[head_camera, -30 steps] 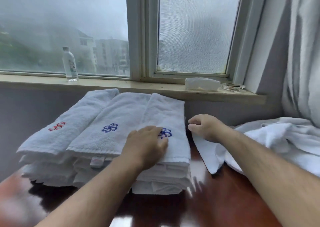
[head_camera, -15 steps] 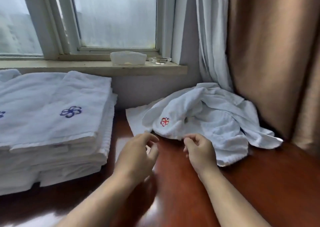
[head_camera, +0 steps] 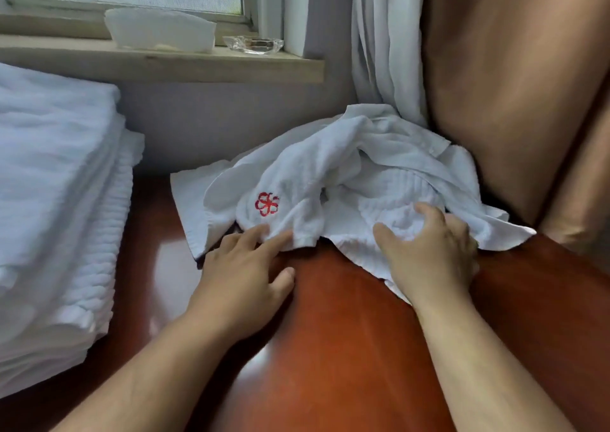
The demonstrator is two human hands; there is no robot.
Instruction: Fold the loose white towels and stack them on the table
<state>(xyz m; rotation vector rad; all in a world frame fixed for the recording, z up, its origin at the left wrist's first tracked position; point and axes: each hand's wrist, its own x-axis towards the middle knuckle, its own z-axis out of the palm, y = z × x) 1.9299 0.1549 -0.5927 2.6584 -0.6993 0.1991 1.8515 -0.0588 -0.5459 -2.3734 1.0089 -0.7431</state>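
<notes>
Red-brown wood of the counter (head_camera: pixel 330 349) lay glossy and open in front of you, leaving room to spread a towel between the folded stack (head_camera: pixel 56 200) on your left and the loose white towels (head_camera: pixel 346 174), which sat heaped at the far right against the curtain (head_camera: pixel 511 101). Your right hand (head_camera: pixel 432 253) had its fingers curled into a bunch of that cloth, seemingly to drag the heap out onto the open stretch. Your left hand (head_camera: pixel 241 273) lay with straight fingers touching the near hem, just below the red emblem (head_camera: pixel 266 204).
</notes>
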